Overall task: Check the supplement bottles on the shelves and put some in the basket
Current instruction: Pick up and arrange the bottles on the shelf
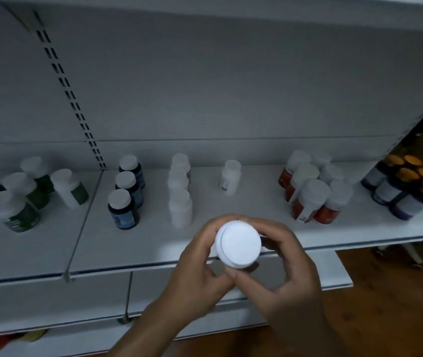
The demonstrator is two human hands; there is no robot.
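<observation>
**One bottle in two hands at the shelf edge**

The white shelf point(256, 212) holds clustered bottles point(308, 197). In front of its edge, the left hand point(195, 274) and right hand point(292, 269) both curl their fingers round one supplement bottle point(229, 260), cap up toward the camera. Turned in fingertips to read the label, it could slip and drop to the floor point(385, 318). Its white cap point(241, 240) is broad and flat; body and label are hidden.

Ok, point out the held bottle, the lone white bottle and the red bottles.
held bottle point(238, 243): head view, white cap
lone white bottle point(230, 180): head view, body
red bottles point(314, 193): head view, one white cap
</observation>
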